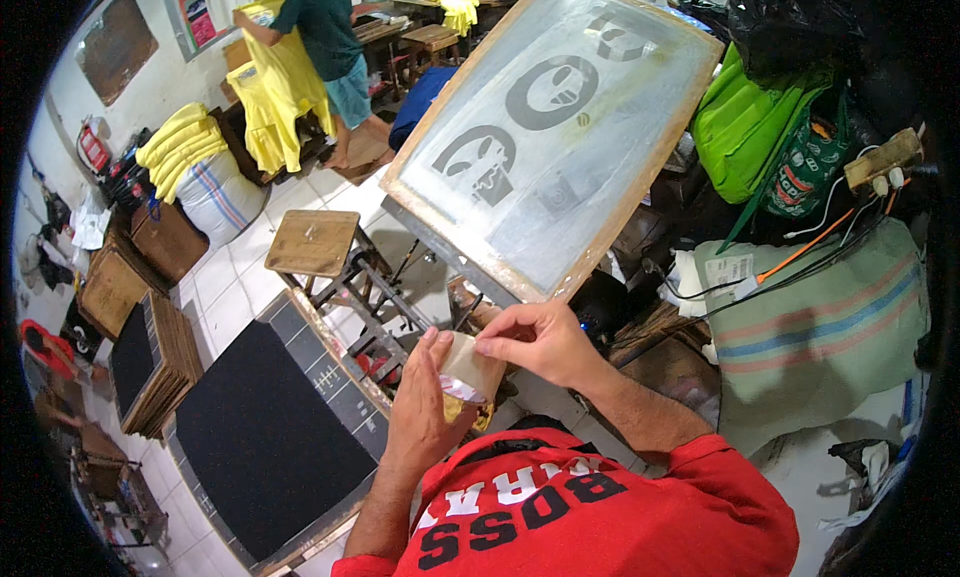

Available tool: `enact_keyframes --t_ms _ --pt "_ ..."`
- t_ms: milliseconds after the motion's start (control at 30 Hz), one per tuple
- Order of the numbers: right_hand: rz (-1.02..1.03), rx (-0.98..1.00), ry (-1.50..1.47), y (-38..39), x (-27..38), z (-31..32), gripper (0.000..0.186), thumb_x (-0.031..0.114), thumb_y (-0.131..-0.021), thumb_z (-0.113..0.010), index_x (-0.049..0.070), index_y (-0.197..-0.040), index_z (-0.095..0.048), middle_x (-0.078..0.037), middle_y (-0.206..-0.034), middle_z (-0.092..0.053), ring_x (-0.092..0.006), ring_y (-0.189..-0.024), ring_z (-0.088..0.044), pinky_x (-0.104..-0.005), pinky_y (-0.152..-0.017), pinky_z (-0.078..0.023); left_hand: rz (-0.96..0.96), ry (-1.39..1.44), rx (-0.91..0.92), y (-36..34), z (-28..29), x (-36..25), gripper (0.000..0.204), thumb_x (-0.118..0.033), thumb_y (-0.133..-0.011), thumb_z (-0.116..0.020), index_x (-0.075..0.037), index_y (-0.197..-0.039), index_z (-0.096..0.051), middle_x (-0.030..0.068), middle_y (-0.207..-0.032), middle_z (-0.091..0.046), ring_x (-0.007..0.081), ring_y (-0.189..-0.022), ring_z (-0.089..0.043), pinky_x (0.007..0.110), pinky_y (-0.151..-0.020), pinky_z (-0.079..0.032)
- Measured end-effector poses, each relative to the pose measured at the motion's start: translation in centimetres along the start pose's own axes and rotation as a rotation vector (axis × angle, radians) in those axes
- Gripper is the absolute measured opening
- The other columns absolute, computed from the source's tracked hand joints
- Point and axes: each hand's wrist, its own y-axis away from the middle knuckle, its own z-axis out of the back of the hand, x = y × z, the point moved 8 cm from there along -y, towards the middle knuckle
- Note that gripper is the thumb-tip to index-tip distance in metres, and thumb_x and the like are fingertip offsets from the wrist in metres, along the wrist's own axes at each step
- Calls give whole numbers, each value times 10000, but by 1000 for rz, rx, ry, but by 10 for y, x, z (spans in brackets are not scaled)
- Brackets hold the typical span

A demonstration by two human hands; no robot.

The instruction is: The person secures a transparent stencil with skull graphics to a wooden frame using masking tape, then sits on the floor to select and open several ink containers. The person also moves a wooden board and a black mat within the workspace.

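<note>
In front of my chest, my left hand (425, 402) wraps round a wide roll of tan tape (466, 361), with a pale inner side showing at its lower edge. The fingers of my right hand (540, 343) are pinched at the roll's upper right edge, on the tape's surface. Whether a loose end lies between those fingertips is too small to tell. Just beyond my hands a large wood-framed printing screen (570, 202) stands tilted, with grey round designs on its mesh. Left of my hands a black fabric panel (270, 437) lies flat on a dark board.
A wooden stool (312, 243) stands left of the screen. Stacked boards (160, 362) are at the left. Right of me are a pale striped sack (820, 327), cables and a bright green bag (740, 127). Another person (325, 37) handles yellow garments (275, 107) at the back.
</note>
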Motion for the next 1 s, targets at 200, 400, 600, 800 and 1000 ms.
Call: enact_keyframes --t_ms 200,400,600,800,1000 --pt "237 -64 373 9 11 20 104 89 -936 -668 -5 -979 -661 -136 -841 -707 -236 -749 -713 -339 -697 -554 11 12 80 -11 -38 15 1181 -44 -615 -881 41 -1545 -158 254 -1464 -459 455 -1359 -466 501 -1113 -425" --pt "247 -11 469 10 2 67 109 104 -948 -615 23 -1020 -617 -184 -834 -675 -405 -837 -691 -440 -717 -546 159 61 81 -50 -76 11 1264 -192 -596 -935 2 -1584 -170 236 -1433 -501 448 -1368 -447 514 -1154 -344" --pt "164 92 537 20 -10 127 119 127 -954 -607 13 -989 -604 -207 -882 -680 -426 -864 -680 -465 -719 -539 235 187 -42 -96 -127 -19 193 -88 -714 -850 -66 -840 -705 76 -958 -636 286 -973 -583 418 -833 -450" --pt "140 28 176 35 -2 202 590 145 -936 -694 17 -1456 -447 -222 -1080 -718 -339 -1011 -724 -412 -857 -563 519 339 -186 -121 -167 -22 101 -5 -856 -756 -9 -868 -656 72 -828 -628 162 -748 -608 264 -685 -465" --pt "42 271 233 46 8 248 819 197 -905 -758 -5 -1553 -299 -201 -1219 -684 -280 -1164 -668 -388 -999 -511 634 703 -296 -152 -190 -21 101 -14 -907 -713 -1 -865 -621 62 -826 -633 101 -746 -574 241 -688 -449"
